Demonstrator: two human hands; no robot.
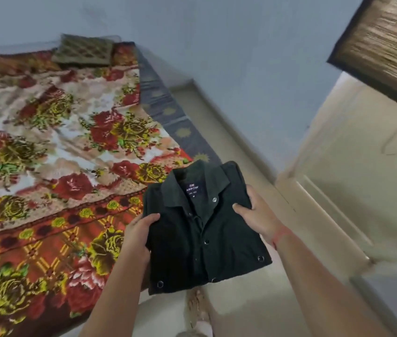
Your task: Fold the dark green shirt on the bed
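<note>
The dark green shirt (199, 229) is folded into a compact rectangle, collar and label facing up, with snap buttons showing down the front. It is held in the air past the bed's right corner, partly over the floor. My left hand (141, 237) grips its left edge, thumb on top. My right hand (255, 212) grips its right edge near the collar, thumb pressed on the cloth. The bed (58, 147) with a red and yellow floral blanket lies to the left.
A brown patterned pillow (85, 49) sits at the bed's far end against the blue wall. A dark mattress edge (168, 110) runs along the bed's right side. Beige floor (241, 312) and a doorway (353, 166) lie to the right. My foot (198, 310) shows below the shirt.
</note>
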